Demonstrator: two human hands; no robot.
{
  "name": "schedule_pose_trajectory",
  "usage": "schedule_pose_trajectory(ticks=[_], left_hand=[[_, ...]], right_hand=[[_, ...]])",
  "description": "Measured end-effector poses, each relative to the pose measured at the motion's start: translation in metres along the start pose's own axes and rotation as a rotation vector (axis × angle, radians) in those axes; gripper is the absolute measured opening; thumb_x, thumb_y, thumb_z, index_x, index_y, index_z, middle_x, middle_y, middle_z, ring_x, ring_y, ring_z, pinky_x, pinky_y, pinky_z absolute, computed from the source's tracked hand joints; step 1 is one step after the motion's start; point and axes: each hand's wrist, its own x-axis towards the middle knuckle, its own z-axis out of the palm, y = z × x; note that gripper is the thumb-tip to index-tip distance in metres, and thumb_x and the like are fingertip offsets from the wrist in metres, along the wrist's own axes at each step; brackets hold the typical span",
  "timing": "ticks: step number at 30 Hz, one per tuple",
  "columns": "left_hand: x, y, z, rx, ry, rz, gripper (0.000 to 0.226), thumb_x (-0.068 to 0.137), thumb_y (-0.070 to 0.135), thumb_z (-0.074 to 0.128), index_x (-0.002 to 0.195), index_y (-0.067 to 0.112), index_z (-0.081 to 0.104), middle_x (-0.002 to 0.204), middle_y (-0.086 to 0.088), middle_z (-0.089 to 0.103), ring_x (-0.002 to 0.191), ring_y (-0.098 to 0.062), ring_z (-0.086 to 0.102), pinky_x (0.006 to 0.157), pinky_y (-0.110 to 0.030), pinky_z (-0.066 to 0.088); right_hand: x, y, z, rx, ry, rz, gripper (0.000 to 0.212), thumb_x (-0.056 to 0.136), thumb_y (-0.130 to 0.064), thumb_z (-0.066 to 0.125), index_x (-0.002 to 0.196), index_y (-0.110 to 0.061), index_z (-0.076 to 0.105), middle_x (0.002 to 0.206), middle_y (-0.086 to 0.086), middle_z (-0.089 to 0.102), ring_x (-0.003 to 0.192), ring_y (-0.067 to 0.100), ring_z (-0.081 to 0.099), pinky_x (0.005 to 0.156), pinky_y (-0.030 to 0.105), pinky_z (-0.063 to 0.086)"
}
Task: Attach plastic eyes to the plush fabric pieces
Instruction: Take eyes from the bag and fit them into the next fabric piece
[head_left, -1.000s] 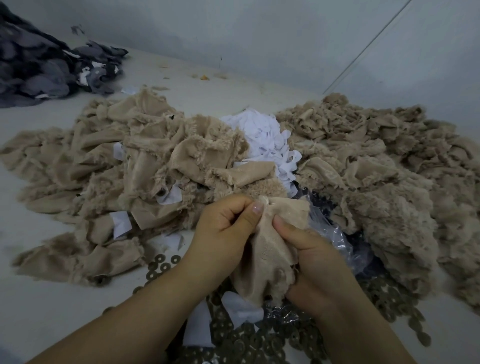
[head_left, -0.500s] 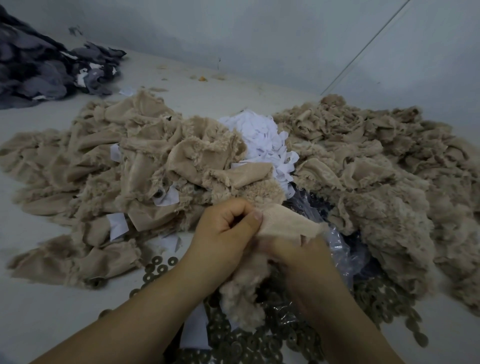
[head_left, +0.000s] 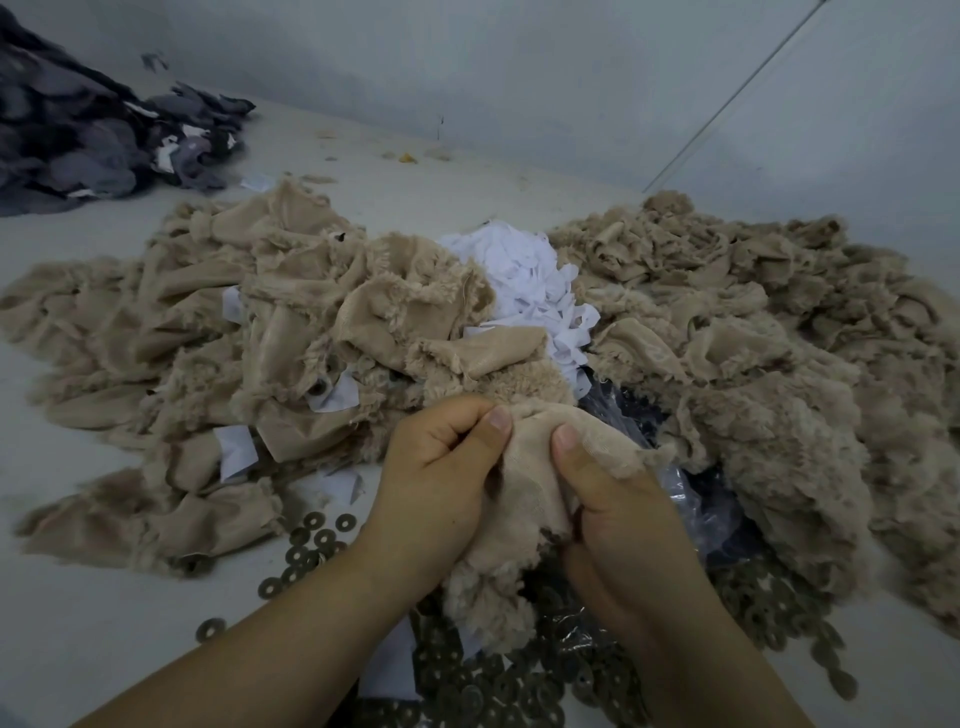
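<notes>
Seen from a head camera, looking down at a pale work surface (head_left: 78, 613). Left hand (head_left: 436, 467) and right hand (head_left: 618, 514) side by side at centre, each pinching the same beige plush piece (head_left: 524, 499) between thumb and curled fingers, smooth backing up. Piece hanging lengthwise from the grips toward the body, furry end lowest. No plastic eye visible; hidden or absent, cannot tell. Metal washers (head_left: 311, 545) strewn just below and left, nearer the left hand. Plush heaps (head_left: 779, 364) crowding both sides and beyond; white scraps (head_left: 530, 280) behind. Open room only near left.
</notes>
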Motion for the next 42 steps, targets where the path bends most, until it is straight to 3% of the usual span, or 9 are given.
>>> schedule_pose_trajectory(ticks=[8,13,17,23,27,32,37,42], left_hand=[[0.001,-0.003,-0.002,0.029,0.002,0.011,0.044,0.092,0.020,0.057,0.058,-0.005,0.046,0.051,-0.001,0.041,0.049,-0.010,0.037,0.047,-0.022,0.034],[-0.001,-0.005,-0.002,0.096,-0.008,0.062,0.045,0.093,0.019,0.053,0.057,-0.005,0.044,0.049,-0.008,0.039,0.047,-0.017,0.037,0.048,-0.027,0.034],[-0.003,-0.006,0.001,0.183,-0.035,0.111,0.042,0.094,0.018,0.052,0.060,-0.006,0.048,0.054,-0.011,0.044,0.051,-0.021,0.042,0.049,-0.028,0.036],[-0.004,-0.005,0.004,0.098,-0.002,0.049,0.045,0.091,0.021,0.053,0.062,-0.013,0.047,0.054,-0.022,0.041,0.049,-0.030,0.036,0.045,-0.033,0.032],[-0.005,-0.006,0.005,0.117,0.000,0.043,0.045,0.091,0.021,0.053,0.067,-0.017,0.051,0.057,-0.027,0.046,0.051,-0.036,0.040,0.046,-0.036,0.034],[-0.005,-0.002,0.006,0.125,-0.027,0.067,0.043,0.091,0.019,0.053,0.066,-0.016,0.052,0.055,-0.023,0.045,0.049,-0.031,0.037,0.044,-0.034,0.032],[-0.002,-0.003,0.008,0.140,-0.006,0.046,0.044,0.091,0.020,0.053,0.064,-0.014,0.049,0.052,-0.018,0.041,0.048,-0.017,0.036,0.045,-0.030,0.030],[0.000,-0.003,0.002,0.126,-0.042,0.015,0.043,0.096,0.016,0.054,0.066,-0.015,0.051,0.051,-0.015,0.041,0.049,-0.015,0.036,0.045,-0.025,0.031]], right_hand=[[-0.002,0.002,0.001,-0.034,0.026,0.024,0.047,0.081,-0.024,0.063,0.121,0.000,0.065,0.114,0.016,0.074,0.108,0.031,0.071,0.096,0.049,0.054],[-0.003,-0.002,0.004,0.085,-0.002,0.137,0.044,0.076,-0.021,0.067,0.112,0.003,0.071,0.111,0.022,0.073,0.103,0.034,0.072,0.078,0.041,0.062],[-0.005,-0.003,0.007,0.108,-0.023,0.140,0.038,0.078,-0.023,0.069,0.105,0.003,0.074,0.110,0.024,0.072,0.104,0.034,0.072,0.086,0.042,0.061],[-0.006,-0.006,0.008,0.192,-0.083,0.374,0.051,0.084,-0.027,0.062,0.124,0.004,0.063,0.122,0.027,0.067,0.114,0.037,0.066,0.091,0.048,0.057],[-0.005,-0.009,0.003,0.177,-0.111,0.394,0.041,0.089,-0.025,0.058,0.115,0.004,0.068,0.117,0.025,0.070,0.109,0.036,0.069,0.092,0.047,0.056],[-0.004,-0.012,-0.002,0.135,-0.121,0.388,0.044,0.090,-0.025,0.058,0.122,0.004,0.064,0.121,0.026,0.068,0.112,0.036,0.068,0.094,0.047,0.055],[-0.003,-0.009,-0.001,0.159,-0.103,0.375,0.041,0.094,-0.025,0.054,0.122,0.002,0.066,0.120,0.025,0.069,0.112,0.036,0.068,0.098,0.051,0.053],[-0.001,-0.008,-0.003,0.136,-0.100,0.374,0.040,0.098,-0.027,0.051,0.127,-0.001,0.063,0.122,0.023,0.069,0.115,0.035,0.067,0.096,0.049,0.054]])
